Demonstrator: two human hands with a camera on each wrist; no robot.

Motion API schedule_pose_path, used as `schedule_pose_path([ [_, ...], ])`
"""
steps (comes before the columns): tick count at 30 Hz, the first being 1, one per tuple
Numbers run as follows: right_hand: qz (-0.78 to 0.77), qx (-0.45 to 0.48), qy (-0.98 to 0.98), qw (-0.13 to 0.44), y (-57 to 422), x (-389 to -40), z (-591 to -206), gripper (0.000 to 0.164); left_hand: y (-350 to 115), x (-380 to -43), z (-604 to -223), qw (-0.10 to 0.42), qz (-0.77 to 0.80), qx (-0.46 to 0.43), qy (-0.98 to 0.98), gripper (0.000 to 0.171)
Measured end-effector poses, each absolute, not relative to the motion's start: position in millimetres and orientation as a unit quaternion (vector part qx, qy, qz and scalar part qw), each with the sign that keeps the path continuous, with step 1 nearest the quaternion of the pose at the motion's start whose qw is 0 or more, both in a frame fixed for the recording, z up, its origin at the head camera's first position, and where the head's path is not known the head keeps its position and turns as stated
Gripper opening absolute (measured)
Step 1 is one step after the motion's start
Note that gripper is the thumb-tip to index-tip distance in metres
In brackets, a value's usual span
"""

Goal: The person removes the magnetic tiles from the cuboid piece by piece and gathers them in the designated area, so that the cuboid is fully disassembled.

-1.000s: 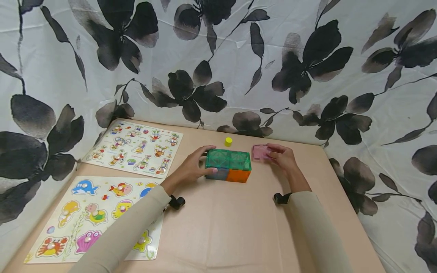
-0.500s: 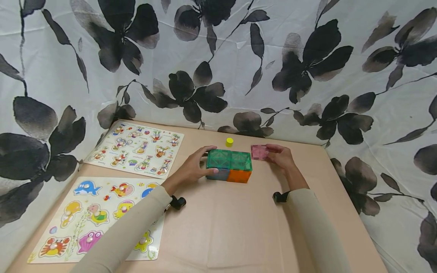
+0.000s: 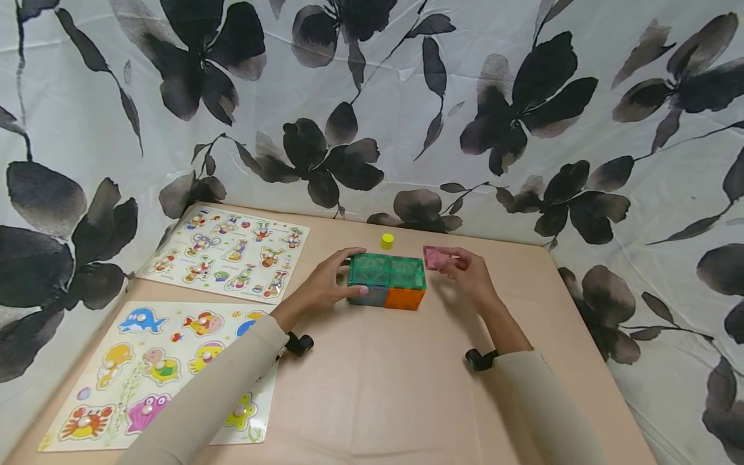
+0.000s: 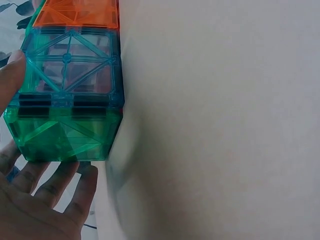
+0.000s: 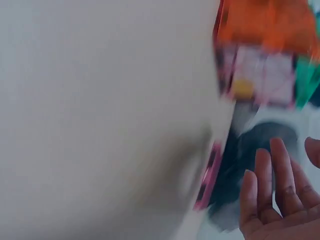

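Past two picture boards (image 3: 157,371) along the left edge of the table (image 3: 378,400), the left hand (image 3: 322,284) grips a tile box (image 3: 386,281) well in from the near edge, then a pink tile (image 3: 432,258) lies nearer the far edge beside the loosely opened right hand (image 3: 472,274), tabletop stretching on rightward.

Creased white cloth (image 3: 401,110) printed with large, dark grey flowers (image 3: 546,71) hangs behind and on both sides of a pale tan worktop (image 3: 383,387) in soft light.

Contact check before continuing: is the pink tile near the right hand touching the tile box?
Apart: the right wrist view, though blurred, shows a gap between the pink tile and the tile box.
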State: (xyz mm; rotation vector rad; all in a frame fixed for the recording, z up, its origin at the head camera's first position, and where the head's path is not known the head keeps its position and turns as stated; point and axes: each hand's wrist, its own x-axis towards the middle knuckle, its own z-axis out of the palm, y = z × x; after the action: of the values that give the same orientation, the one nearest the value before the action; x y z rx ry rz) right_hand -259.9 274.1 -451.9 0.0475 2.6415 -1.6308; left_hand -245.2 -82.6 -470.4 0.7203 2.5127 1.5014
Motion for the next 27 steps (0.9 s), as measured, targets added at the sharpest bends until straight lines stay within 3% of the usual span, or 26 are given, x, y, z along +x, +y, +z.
schedule_pose_path([
  [11, -0.557, -0.058, 0.827, 0.051, 233.4, -218.0, -446.6, 0.046, -82.5, -243.6, -468.8, 0.067, 0.499, 0.235, 0.831, 0.086],
  [27, -0.577, -0.074, 0.813, -0.023, 221.1, -209.1, -433.0, 0.037, -81.9, -243.2, -468.7, 0.062, 0.495, 0.235, 0.835, 0.084],
])
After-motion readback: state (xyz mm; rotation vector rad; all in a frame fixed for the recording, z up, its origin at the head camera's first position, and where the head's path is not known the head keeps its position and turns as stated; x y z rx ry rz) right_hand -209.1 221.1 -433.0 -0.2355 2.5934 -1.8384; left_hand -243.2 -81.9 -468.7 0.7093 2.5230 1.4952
